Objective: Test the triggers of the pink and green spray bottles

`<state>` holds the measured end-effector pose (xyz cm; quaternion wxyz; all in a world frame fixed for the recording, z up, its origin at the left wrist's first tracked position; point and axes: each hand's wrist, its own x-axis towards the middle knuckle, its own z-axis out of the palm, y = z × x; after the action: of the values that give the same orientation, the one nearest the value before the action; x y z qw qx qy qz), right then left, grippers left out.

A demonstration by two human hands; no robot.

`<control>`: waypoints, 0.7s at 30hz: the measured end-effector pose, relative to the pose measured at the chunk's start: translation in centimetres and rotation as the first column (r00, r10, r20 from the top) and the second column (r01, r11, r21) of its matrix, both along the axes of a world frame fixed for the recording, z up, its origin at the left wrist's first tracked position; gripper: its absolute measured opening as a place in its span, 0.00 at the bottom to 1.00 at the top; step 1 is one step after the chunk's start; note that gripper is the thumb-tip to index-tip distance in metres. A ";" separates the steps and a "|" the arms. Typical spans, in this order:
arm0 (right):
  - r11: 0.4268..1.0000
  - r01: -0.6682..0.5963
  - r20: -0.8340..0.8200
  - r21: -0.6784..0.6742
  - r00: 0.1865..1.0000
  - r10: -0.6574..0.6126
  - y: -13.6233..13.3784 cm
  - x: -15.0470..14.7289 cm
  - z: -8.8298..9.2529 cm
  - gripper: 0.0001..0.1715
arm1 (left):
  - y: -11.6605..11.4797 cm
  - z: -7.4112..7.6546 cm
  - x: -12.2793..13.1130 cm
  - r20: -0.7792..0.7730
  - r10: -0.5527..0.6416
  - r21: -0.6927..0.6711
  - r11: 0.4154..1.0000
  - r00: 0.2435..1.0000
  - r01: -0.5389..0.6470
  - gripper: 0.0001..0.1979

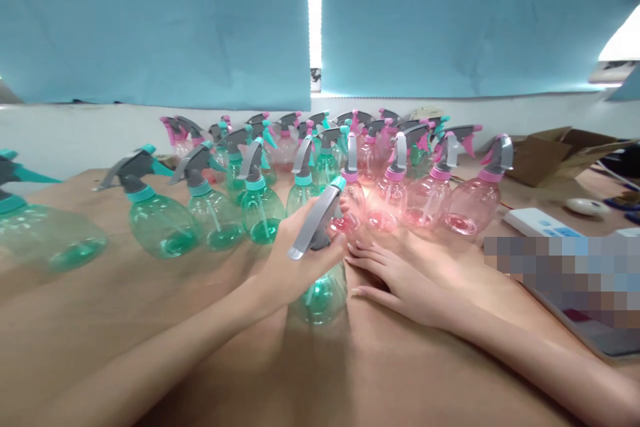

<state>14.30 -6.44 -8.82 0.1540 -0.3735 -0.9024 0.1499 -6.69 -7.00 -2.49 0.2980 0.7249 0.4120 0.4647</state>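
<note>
My left hand (295,247) is wrapped round the neck of a green spray bottle (320,297) with a grey and teal trigger head, in the middle of the table. The bottle stands about upright, its neck partly hidden by the fingers. Flat on the tabletop just right of it lies my right hand (385,273), fingers stretched out, holding nothing. Past my hands stands a front row of bottles: a green spray bottle (263,213) and others like it to the left, a pink spray bottle (473,207) and others like it to the right.
Behind the front row, several more green and pink bottles crowd toward the wall. At the right are a cardboard box (555,157), a white mouse (587,207), a white box-like device (537,221) and a partly pixelated flat object (595,320). Blue blinds (160,27) hang behind.
</note>
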 end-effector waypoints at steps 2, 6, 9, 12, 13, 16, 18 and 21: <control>1.000 0.003 0.009 -0.001 1.000 -0.003 0.0 0.0 0.0 0.31 | 0.1 -0.3 -0.1 0.004 -0.020 0.012 1.000 1.000 0.020 0.08; 1.000 0.001 0.013 -0.018 1.000 -0.001 0.1 0.1 -0.3 0.32 | 0.2 -0.5 -0.2 0.007 -0.041 0.024 0.999 0.999 0.040 0.11; 0.999 -0.012 -0.029 -0.031 1.000 0.011 0.2 0.2 -0.6 0.32 | 0.1 -0.3 -0.1 0.018 -0.034 0.022 0.999 0.999 0.034 0.12; 0.999 -0.022 -0.037 -0.041 0.999 0.020 0.3 0.3 -0.9 0.33 | -0.1 -0.1 0.0 0.030 -0.042 0.020 0.999 0.999 0.042 0.14; 0.999 -0.026 -0.036 -0.041 0.999 0.025 0.4 0.3 -0.9 0.34 | -0.1 0.0 0.0 0.029 -0.039 0.020 0.999 0.999 0.039 0.14; 0.999 -0.037 -0.049 -0.035 0.998 0.036 0.4 0.3 -0.9 0.34 | 0.0 -0.1 -0.1 0.015 -0.023 0.028 0.999 1.000 0.022 0.13; 0.999 -0.035 -0.049 -0.038 0.998 0.033 0.4 0.3 -0.8 0.34 | 0.1 -0.2 -0.2 0.011 -0.026 0.039 0.999 1.000 0.025 0.11; 0.998 -0.024 -0.039 -0.051 0.999 0.022 0.2 0.3 -0.6 0.36 | 0.2 -0.4 -0.3 0.006 -0.029 0.040 0.999 1.000 0.029 0.10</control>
<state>14.55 -6.21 -9.40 0.1598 -0.3639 -0.8994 0.1819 -7.00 -6.84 -2.90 0.2916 0.7351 0.3911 0.4709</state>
